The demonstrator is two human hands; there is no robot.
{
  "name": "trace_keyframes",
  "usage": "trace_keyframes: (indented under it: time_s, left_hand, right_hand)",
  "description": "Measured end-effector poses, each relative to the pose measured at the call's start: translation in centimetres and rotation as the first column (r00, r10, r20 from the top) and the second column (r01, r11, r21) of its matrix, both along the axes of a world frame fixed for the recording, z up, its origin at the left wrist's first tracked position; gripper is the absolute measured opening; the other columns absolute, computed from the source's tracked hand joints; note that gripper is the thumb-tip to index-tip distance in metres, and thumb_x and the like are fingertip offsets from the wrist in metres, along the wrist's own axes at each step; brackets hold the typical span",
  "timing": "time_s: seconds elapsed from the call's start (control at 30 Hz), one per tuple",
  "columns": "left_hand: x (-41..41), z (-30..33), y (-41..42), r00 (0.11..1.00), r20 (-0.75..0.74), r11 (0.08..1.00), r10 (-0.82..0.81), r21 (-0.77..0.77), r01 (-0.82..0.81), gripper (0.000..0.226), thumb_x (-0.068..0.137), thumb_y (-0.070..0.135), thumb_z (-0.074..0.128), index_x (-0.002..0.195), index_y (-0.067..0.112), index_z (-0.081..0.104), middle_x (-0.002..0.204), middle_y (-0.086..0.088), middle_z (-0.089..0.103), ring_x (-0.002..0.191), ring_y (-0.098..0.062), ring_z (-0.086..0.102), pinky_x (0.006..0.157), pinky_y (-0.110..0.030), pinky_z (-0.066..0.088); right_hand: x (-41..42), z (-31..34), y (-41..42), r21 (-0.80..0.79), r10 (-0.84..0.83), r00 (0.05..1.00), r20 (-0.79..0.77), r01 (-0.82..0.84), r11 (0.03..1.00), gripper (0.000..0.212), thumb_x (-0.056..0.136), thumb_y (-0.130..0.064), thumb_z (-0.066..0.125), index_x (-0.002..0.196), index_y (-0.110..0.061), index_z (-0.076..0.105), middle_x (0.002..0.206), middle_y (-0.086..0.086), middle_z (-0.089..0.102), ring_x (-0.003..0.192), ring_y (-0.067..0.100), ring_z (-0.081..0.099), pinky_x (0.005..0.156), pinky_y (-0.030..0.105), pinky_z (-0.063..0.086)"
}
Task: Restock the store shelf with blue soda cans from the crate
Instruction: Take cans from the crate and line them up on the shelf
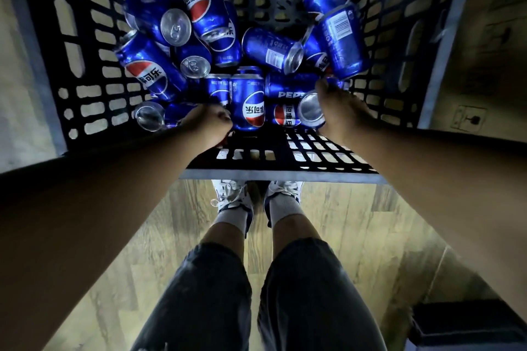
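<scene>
I look straight down into a black lattice crate [399,37] holding several blue soda cans [248,102], some upright and some on their sides. My left hand [209,121] is low in the crate's near side with its fingers curled round a can [176,114] that is mostly hidden beneath it. My right hand [340,111] grips a can lying on its side [299,114], whose silver end faces me, with the fingertips curled over the far side. The shelf is out of view.
The crate's grey rim [279,175] runs just in front of my feet [256,199] on a wooden floor. A dark box [467,325] stands at the lower right. A cardboard surface [484,65] lies to the crate's right.
</scene>
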State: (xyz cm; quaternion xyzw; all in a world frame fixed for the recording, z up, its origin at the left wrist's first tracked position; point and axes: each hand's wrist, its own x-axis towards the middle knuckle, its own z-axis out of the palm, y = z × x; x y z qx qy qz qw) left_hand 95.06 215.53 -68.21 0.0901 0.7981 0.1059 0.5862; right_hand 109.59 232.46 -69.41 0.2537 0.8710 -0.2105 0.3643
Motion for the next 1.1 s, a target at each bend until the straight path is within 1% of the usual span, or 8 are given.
trace_keyframes:
  time_s: [0.17,0.4,0.53,0.63,0.73,0.87,0.97,1.1]
  left_hand:
    - [-0.1,2.2,-0.9,0.998,-0.057,0.999,-0.026,-0.027,0.024,0.028,0.094,0.010,0.048,0.111,-0.008,0.061,0.114,-0.026,0.062,0.108,-0.040,0.057,0.088,-0.038,0.045]
    - [-1.0,8.1,0.8,0.996,0.017,0.995,0.085,-0.059,-0.084,0.028,0.098,0.006,0.042,0.117,-0.011,0.054,0.117,-0.031,0.059,0.106,-0.043,0.059,0.062,-0.026,0.045]
    - [-2.4,11.9,1.7,0.988,0.042,0.989,0.147,-0.042,-0.145,0.023,0.097,0.006,0.041,0.077,0.009,0.052,0.093,-0.026,0.062,0.062,-0.022,0.058,0.038,-0.018,0.042]
    - [-2.9,15.0,1.9,0.989,0.006,0.989,0.146,-0.022,-0.146,0.026,0.094,0.006,0.042,0.070,0.013,0.048,0.076,-0.016,0.059,0.056,-0.017,0.053,0.028,-0.011,0.032]
    - [-3.1,18.7,2.3,0.991,0.030,0.991,0.134,-0.014,-0.133,0.023,0.096,0.008,0.041,0.074,0.011,0.048,0.069,-0.010,0.057,0.056,-0.016,0.054,0.033,-0.016,0.036]
    - [-3.0,24.3,2.4,0.985,0.055,0.985,0.161,0.045,-0.164,0.021,0.098,0.011,0.041,0.109,0.000,0.055,0.082,-0.013,0.063,0.062,-0.019,0.057,0.038,-0.016,0.041]
    - [-2.9,28.4,1.2,0.991,0.086,0.994,0.099,0.036,-0.102,0.017,0.099,0.011,0.040,0.095,0.003,0.054,0.084,-0.013,0.062,0.057,-0.013,0.053,0.035,-0.013,0.039]
    - [-3.7,33.7,-0.4,0.982,0.142,0.992,0.126,-0.016,-0.125,0.029,0.099,0.017,0.041,0.122,0.001,0.050,0.094,-0.016,0.066,0.073,-0.022,0.060,0.064,-0.026,0.046]
  right_hand:
    - [-0.8,3.1,0.1,-0.049,-0.098,0.990,-0.099,0.093,0.994,0.074,0.072,-0.013,0.079,0.129,-0.002,0.032,0.126,0.018,0.052,0.110,0.035,0.057,0.082,0.033,0.045]
    - [-4.2,8.4,1.5,-0.038,-0.256,0.962,-0.098,0.253,0.967,0.088,0.070,-0.016,0.077,0.142,-0.021,0.026,0.129,0.015,0.047,0.111,0.034,0.055,0.078,0.032,0.042]
    - [-5.5,12.0,2.1,-0.032,-0.307,0.943,-0.128,0.306,0.952,0.079,0.070,-0.018,0.077,0.135,-0.022,0.034,0.125,0.015,0.052,0.108,0.032,0.057,0.076,0.031,0.045]
    - [-5.9,15.8,2.4,-0.044,-0.331,0.933,-0.142,0.328,0.944,0.081,0.069,-0.017,0.077,0.137,-0.021,0.032,0.129,0.013,0.050,0.109,0.032,0.056,0.083,0.035,0.049]
    - [-6.0,20.8,2.2,-0.080,-0.351,0.923,-0.159,0.342,0.936,0.077,0.070,-0.016,0.077,0.134,-0.020,0.034,0.127,0.011,0.051,0.106,0.033,0.056,0.084,0.038,0.049]
    - [-6.2,27.3,1.7,-0.115,-0.480,0.856,-0.191,0.466,0.877,0.069,0.072,-0.014,0.075,0.129,-0.019,0.035,0.110,0.004,0.052,0.095,0.026,0.055,0.076,0.033,0.050]
    - [-6.6,31.6,1.0,-0.125,-0.558,0.798,-0.229,0.544,0.830,0.068,0.072,-0.013,0.073,0.127,-0.020,0.034,0.112,0.004,0.051,0.092,0.022,0.053,0.070,0.029,0.047]
    - [-7.1,37.8,-0.1,-0.170,-0.597,0.751,-0.282,0.573,0.802,0.074,0.071,-0.014,0.075,0.132,-0.021,0.033,0.121,0.008,0.050,0.093,0.017,0.047,0.073,0.023,0.036]
